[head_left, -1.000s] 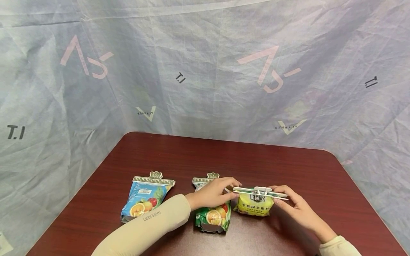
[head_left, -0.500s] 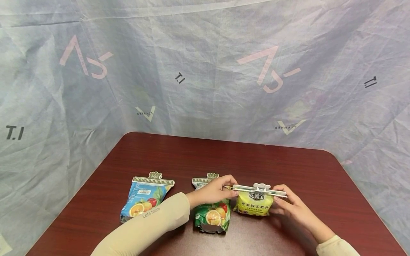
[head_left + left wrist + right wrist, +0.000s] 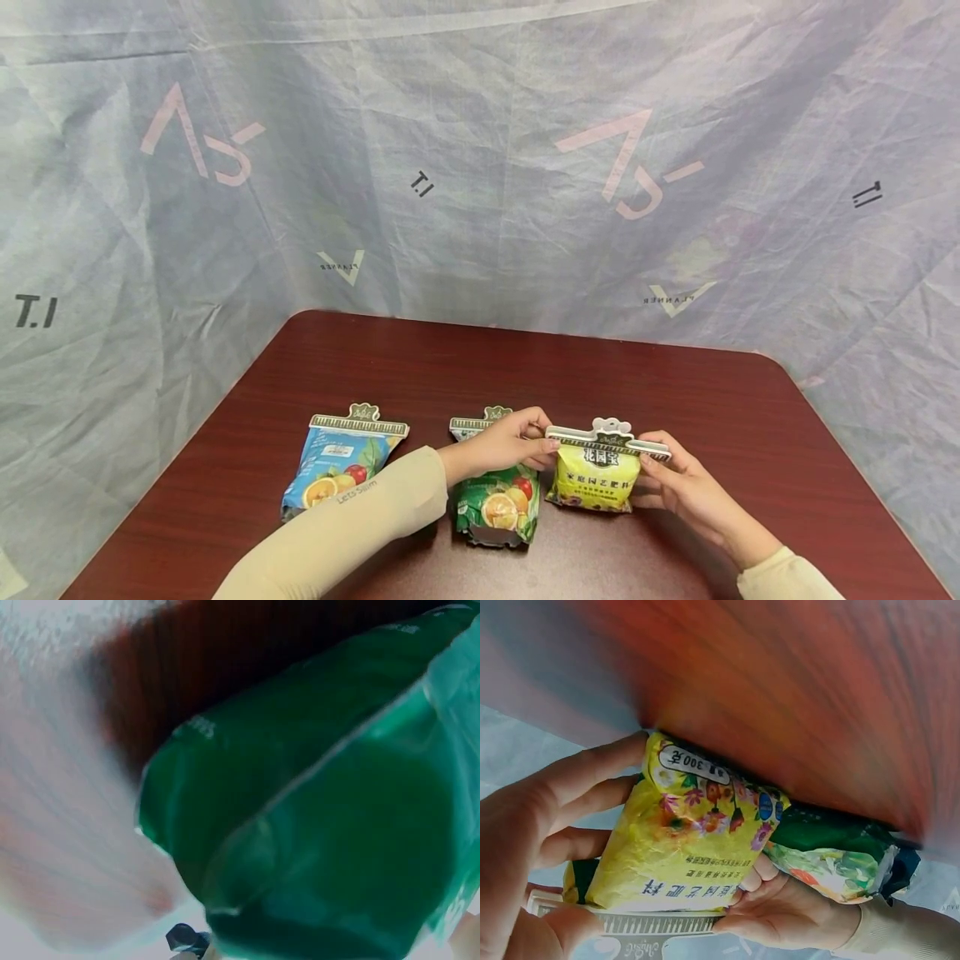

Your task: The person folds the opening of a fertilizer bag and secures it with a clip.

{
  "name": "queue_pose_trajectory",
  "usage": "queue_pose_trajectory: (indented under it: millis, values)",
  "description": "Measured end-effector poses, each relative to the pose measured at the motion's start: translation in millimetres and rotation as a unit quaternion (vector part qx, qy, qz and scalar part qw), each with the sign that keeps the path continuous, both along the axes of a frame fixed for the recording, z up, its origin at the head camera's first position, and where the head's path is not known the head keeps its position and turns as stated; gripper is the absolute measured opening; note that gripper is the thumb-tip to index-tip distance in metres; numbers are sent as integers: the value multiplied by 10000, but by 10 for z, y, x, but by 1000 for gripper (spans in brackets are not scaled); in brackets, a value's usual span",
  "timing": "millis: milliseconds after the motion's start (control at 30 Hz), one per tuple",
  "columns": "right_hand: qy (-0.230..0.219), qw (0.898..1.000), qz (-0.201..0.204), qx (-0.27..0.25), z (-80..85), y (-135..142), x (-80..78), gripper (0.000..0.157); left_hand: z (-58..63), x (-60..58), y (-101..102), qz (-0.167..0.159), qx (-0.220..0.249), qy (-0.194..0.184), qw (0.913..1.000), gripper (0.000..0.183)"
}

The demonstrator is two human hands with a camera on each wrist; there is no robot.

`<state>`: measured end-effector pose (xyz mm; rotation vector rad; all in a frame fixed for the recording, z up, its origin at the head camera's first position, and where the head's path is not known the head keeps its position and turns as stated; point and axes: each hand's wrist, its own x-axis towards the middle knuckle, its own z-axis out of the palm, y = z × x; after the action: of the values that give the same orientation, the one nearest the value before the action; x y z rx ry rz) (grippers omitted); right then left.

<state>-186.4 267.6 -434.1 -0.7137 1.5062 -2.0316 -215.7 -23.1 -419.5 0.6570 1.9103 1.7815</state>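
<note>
A yellow bag with printed flowers stands near the table's right side, its top clamped by a wide bag clip with a piano-key pattern. My left hand pinches the clip's left end between thumb and fingers. At the other end, my right hand grips the clip, with its lower fingers along the bag's side. The right wrist view shows the yellow bag between both hands. Under my left wrist is a green bag with printed fruit; this green bag fills much of the left wrist view.
Left of the green bag lies a blue fruit-printed bag, partly behind my left sleeve. It carries a similar clip, as does the green bag. The dark red table ends at a grey cloth backdrop.
Both hands have turned the clip so its patterned front face and scalloped handle now show. The yellow bag's front faces the head view more fully. The blue and green bags stay in place.
</note>
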Motion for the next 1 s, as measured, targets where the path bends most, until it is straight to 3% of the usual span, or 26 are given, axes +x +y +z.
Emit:
queue_pose_trajectory:
  millis: [667,1000]
  values:
    - [-1317,9904,78,410,48,100,15,26,91,7,144,237,-397,-1150,9923,17]
    - [-1767,9833,382,217,50,159,8,28,73,-25,237,304,-457,-1611,9854,18]
